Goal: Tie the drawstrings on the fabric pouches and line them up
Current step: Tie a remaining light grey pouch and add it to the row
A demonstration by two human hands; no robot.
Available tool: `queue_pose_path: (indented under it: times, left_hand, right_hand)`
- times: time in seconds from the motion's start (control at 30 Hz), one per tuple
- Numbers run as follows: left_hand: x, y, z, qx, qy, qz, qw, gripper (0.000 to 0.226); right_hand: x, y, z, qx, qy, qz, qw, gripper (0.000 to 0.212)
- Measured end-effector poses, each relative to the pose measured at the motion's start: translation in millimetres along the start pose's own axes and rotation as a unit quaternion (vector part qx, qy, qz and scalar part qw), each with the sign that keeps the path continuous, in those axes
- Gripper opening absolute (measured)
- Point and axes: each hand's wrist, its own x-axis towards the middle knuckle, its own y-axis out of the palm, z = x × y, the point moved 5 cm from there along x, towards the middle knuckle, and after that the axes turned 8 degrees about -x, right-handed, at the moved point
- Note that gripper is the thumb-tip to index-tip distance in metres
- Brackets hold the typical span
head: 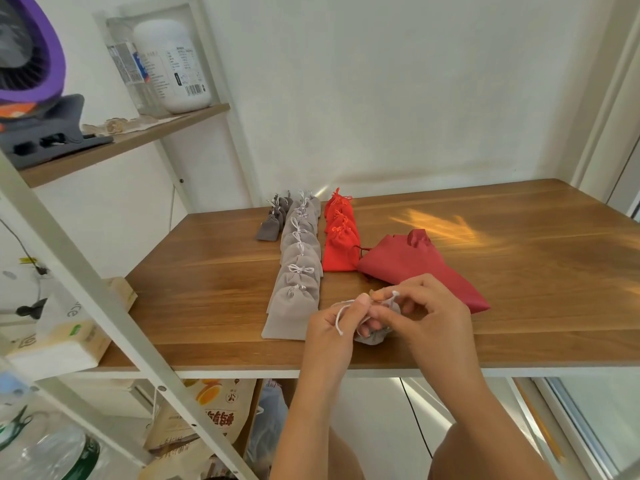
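grey pouch (372, 336) | left hand (329, 336) pinches drawstring (341, 315) | right hand (429, 311) apparently grips pouch neck

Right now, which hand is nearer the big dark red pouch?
Right. The right hand is just in front of the dark red pouch; the left hand is farther left, beyond the small grey pouch they both hold.

Left hand (327, 337) and right hand (431, 317) pinching grey pouch (372, 338) drawstring (336, 318), pouch rows (298, 271) behind
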Motion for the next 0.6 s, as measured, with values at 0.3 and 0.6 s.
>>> queue_pose_path:
  times: [0.3, 0.6]
  left_hand:
    - [-0.6, -5.4, 1.6, -0.133, -0.083, 0.047, 0.987, 0.020]
    - [-3.9, 0.2, -4.5, -0.227, -0.139, 0.083, 0.960, 0.012]
  right_hand:
    - [-2.2, -10.2, 17.0, 0.103, -0.051, 0.071, 0.991, 0.014]
    - [3.4, -22.2, 21.6, 0.089, -0.096, 0.117, 0.984, 0.020]
